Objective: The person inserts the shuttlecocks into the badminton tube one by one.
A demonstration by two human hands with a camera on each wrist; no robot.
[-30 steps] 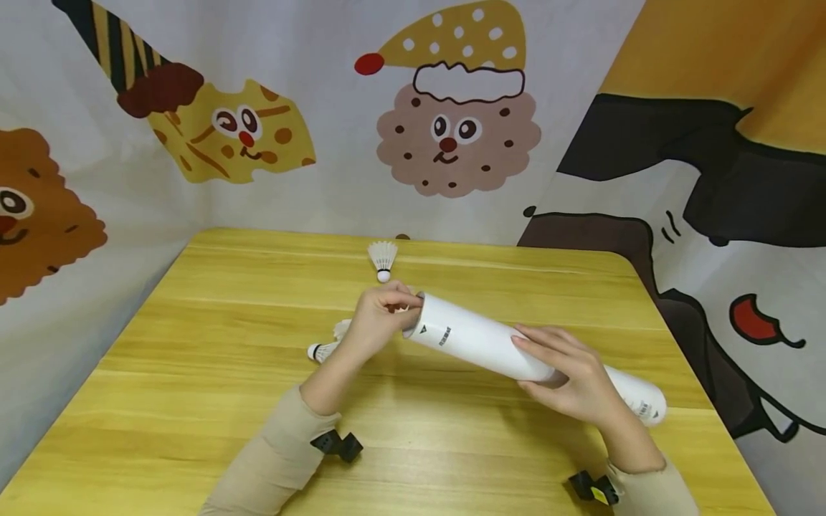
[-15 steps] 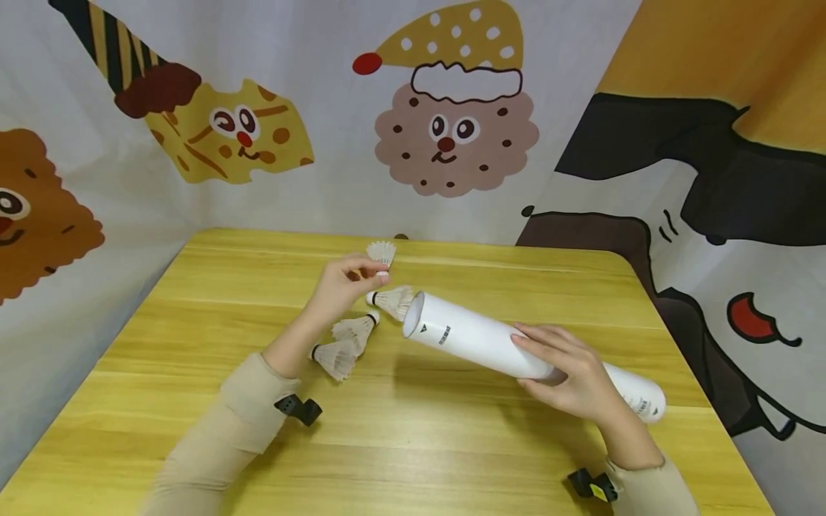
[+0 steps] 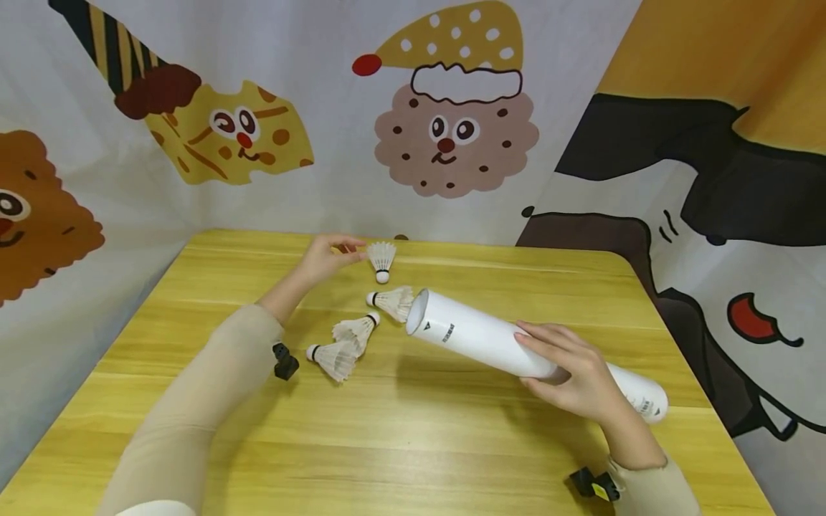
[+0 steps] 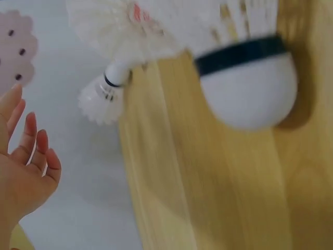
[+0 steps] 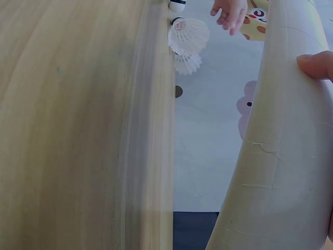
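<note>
My right hand (image 3: 571, 369) grips a long white cardboard tube (image 3: 474, 330), tilted so its uncapped end points up to the left. A fingertip presses the tube (image 5: 276, 151) in the right wrist view. My left hand (image 3: 329, 258) is at the back of the table, its fingertips right beside the feather skirt of a shuttlecock (image 3: 382, 261). That shuttlecock stands cork toward me. In the left wrist view the left hand (image 4: 26, 166) shows loosely bent fingers with nothing in them. Another shuttlecock (image 3: 389, 301) lies just behind the tube's mouth.
Left of the tube, two shuttlecocks lie close together, one (image 3: 357, 330) overlapping the other (image 3: 334, 360). The wooden table (image 3: 452, 444) ends at a back edge against a cartoon-printed curtain (image 3: 310, 208). Small black cameras (image 3: 285, 362) are strapped at both sleeves.
My left hand has left the tube's mouth, swung left and then away from me, over to the far shuttlecock. The right hand and tube have stayed nearly still.
</note>
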